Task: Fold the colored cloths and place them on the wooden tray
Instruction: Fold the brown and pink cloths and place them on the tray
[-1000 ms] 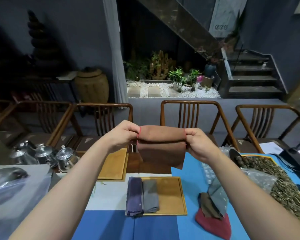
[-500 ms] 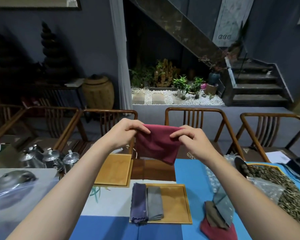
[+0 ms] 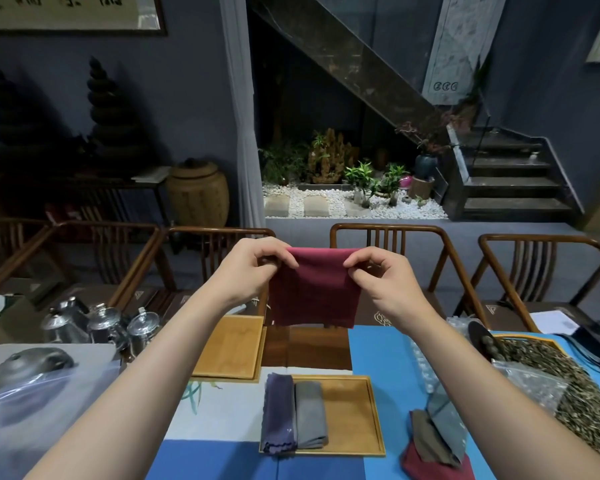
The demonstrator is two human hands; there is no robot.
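A: Where's the red cloth (image 3: 314, 289)?

B: Up in the air, well above the wooden tray (image 3: 352, 415). The left hand (image 3: 248, 268) and right hand (image 3: 383, 275) each pinch a top corner, fingers curled.

A: And on the tray?

B: A folded purple cloth (image 3: 278, 415) touching a folded grey cloth (image 3: 310, 414); more cloths (image 3: 437, 441) lie right of the tray

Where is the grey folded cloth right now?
Head view, low centre: the grey cloth lies on the wooden tray, against the purple cloth on its left.
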